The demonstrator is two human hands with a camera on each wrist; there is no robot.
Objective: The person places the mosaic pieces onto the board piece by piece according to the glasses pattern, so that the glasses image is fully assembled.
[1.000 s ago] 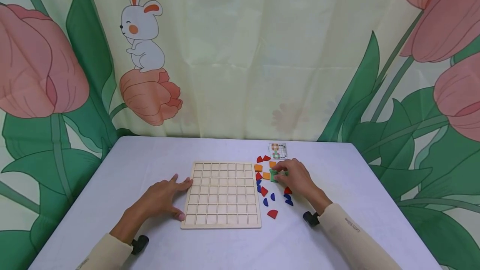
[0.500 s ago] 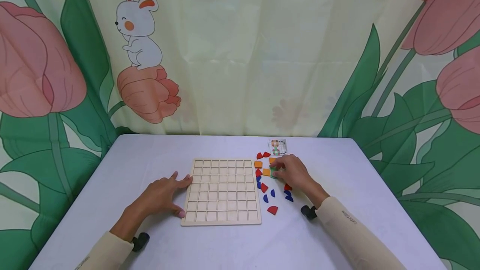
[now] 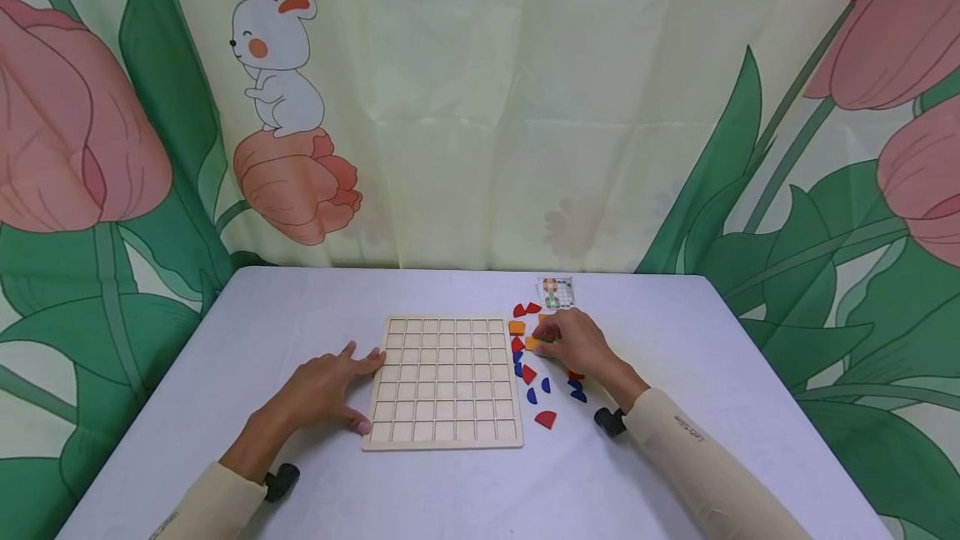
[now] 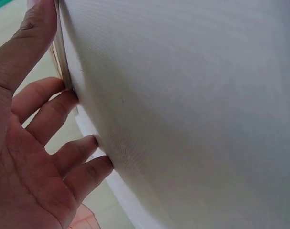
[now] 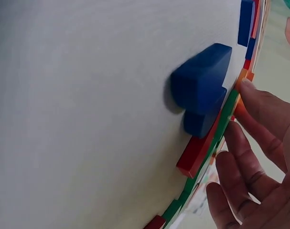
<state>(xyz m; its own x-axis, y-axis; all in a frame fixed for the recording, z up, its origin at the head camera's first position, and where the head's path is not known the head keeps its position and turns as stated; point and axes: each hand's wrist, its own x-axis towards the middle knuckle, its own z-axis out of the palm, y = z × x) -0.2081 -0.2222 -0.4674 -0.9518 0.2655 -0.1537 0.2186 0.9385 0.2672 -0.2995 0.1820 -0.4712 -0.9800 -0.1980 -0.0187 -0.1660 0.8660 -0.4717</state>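
A square wooden grid board (image 3: 446, 383) lies flat on the table. My left hand (image 3: 324, 390) rests at its left side with fingers spread; thumb and forefinger touch the edge, as the left wrist view also shows with the hand (image 4: 39, 143) by the rim. Right of the board, my right hand (image 3: 577, 343) pinches an orange square block (image 3: 531, 343) at its right side with thumb and forefinger. In the right wrist view the thumb of that hand (image 5: 259, 157) presses the orange block (image 5: 242, 76), its other fingers loosely bent. Green pieces (image 5: 227, 112) lie just under the hand.
Several red wedges (image 3: 545, 420) and blue half-round pieces (image 3: 532, 396) are scattered along the board's right side. Another orange block (image 3: 517, 327) sits near its upper right corner. A printed pattern card (image 3: 556, 293) lies at the back. A patterned curtain (image 3: 480, 107) hangs behind the table.
My right hand has shifted left from the green pieces to the orange square block. The left hand stays at the board's edge; the head view has tilted slightly.
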